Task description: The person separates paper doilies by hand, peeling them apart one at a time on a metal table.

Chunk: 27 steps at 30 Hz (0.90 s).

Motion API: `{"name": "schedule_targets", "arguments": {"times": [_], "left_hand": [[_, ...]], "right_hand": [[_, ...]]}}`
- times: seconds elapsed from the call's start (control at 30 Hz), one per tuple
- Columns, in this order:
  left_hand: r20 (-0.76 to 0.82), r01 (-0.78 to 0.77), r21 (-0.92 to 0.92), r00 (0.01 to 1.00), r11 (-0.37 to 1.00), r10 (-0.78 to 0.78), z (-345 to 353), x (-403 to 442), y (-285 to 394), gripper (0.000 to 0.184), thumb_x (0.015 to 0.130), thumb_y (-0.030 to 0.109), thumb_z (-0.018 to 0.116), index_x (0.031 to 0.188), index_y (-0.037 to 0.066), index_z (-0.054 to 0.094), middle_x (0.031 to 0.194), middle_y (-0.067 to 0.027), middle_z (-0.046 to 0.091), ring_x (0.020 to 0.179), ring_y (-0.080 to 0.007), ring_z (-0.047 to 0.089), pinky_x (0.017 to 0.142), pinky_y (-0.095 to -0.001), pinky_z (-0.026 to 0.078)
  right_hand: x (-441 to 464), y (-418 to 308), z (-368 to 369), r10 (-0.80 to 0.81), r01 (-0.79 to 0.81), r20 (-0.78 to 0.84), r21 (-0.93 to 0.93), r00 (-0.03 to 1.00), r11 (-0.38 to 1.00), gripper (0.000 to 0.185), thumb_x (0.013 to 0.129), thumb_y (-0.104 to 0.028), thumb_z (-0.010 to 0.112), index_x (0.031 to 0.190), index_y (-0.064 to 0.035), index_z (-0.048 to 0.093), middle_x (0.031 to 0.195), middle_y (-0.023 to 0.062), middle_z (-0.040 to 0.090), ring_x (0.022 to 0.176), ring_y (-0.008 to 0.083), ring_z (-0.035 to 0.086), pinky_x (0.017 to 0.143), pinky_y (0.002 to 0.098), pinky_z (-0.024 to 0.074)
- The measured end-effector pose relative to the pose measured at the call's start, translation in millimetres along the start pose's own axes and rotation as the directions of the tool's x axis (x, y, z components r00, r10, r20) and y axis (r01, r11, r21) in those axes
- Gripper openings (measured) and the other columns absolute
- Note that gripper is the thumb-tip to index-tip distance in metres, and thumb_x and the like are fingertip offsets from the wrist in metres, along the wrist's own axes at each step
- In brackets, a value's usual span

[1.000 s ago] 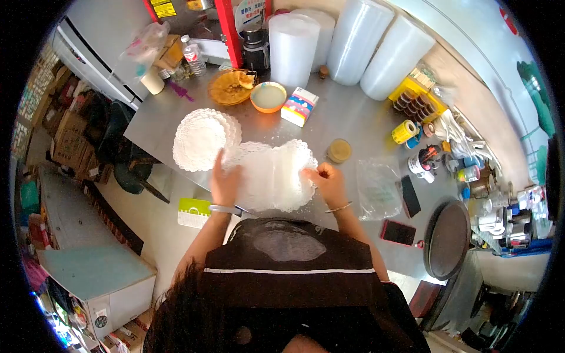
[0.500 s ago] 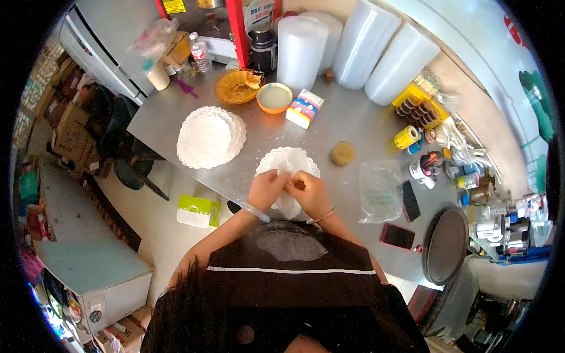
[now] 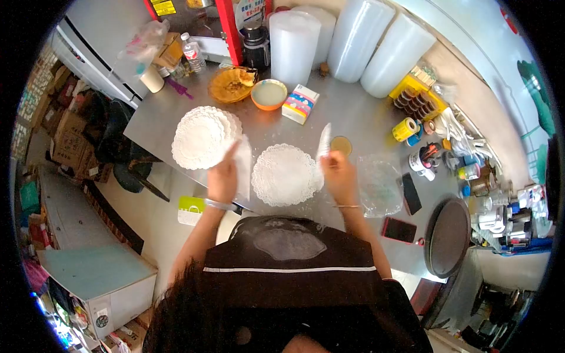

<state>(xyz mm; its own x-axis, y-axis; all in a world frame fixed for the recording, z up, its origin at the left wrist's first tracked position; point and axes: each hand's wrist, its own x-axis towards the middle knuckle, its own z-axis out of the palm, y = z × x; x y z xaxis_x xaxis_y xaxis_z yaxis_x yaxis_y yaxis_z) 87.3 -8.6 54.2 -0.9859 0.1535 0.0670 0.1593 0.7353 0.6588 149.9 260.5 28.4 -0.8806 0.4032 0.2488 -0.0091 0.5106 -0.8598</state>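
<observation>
A round white lace-edged paper [image 3: 285, 175] lies flat on the metal table in front of me. To its left my left hand [image 3: 223, 179], slightly blurred, has its fingers closed on a thin white sheet [image 3: 243, 170]. On the other side my right hand [image 3: 340, 176] pinches another thin white piece [image 3: 324, 141], seen nearly edge-on and standing up from the fingers. A pile of similar lace-edged papers [image 3: 203, 138] sits just beyond my left hand. Behind my right hand is a small round yellowish container [image 3: 341, 146], partly covered.
An orange bowl [image 3: 269, 95], an amber plate [image 3: 231, 85] and a coloured box [image 3: 300, 105] stand farther back. Tall white rolls [image 3: 294, 50] line the wall. At right lie a clear plastic bag [image 3: 379, 188], two phones [image 3: 399, 230] and a dark round tray [image 3: 447, 238].
My hands were together over the lace-edged paper and have moved apart to either side of it. Each now has a thin white piece, and the paper between them is uncovered.
</observation>
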Motion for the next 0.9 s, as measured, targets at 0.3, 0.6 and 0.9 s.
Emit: {"name": "schedule_targets", "arguments": {"times": [0.3, 0.6, 0.9], "left_hand": [[0.010, 0.016, -0.413, 1.000, 0.911, -0.013, 78.0, -10.0, -7.3, 0.060, 0.086, 0.012, 0.054, 0.139, -0.001, 0.029, 0.089, -0.0268, 0.063, 0.074, -0.0312, 0.066, 0.068, -0.0377, 0.050], [-0.195, -0.160, -0.106, 0.971, 0.981, 0.137, 4.1, -3.4, -14.0, 0.073, 0.082, 0.001, 0.051, 0.146, 0.020, 0.021, 0.106, -0.0272, 0.060, 0.071, -0.0441, 0.060, 0.064, -0.0420, 0.049], [-0.117, -0.041, 0.000, 0.992, 0.999, 0.041, -16.9, -3.4, 7.6, 0.061, 0.082, -0.004, 0.042, 0.138, 0.021, 0.041, 0.078, -0.0265, 0.060, 0.066, -0.0404, 0.059, 0.061, -0.0478, 0.046]], "right_hand": [[-31.5, -45.5, 65.1, -0.536, 0.566, 0.289, -0.026, 0.794, 0.824, 0.026, 0.084, -0.019, 0.062, 0.104, -0.0026, 0.060, 0.090, 0.0126, 0.067, 0.077, 0.0220, 0.067, 0.070, 0.0308, 0.0524], [-26.9, 110.6, 35.9, 0.243, -0.172, 0.077, -0.508, 0.967, 0.844, 0.035, 0.078, -0.032, 0.069, 0.092, -0.0010, 0.063, 0.091, 0.0145, 0.064, 0.080, 0.0268, 0.063, 0.070, 0.0353, 0.0496], [-16.3, 142.1, 40.2, 0.494, -0.491, 0.109, -0.054, 0.863, 0.870, 0.030, 0.076, -0.025, 0.070, 0.089, 0.0010, 0.065, 0.084, 0.0081, 0.065, 0.074, 0.0167, 0.060, 0.065, 0.0296, 0.0490]]}}
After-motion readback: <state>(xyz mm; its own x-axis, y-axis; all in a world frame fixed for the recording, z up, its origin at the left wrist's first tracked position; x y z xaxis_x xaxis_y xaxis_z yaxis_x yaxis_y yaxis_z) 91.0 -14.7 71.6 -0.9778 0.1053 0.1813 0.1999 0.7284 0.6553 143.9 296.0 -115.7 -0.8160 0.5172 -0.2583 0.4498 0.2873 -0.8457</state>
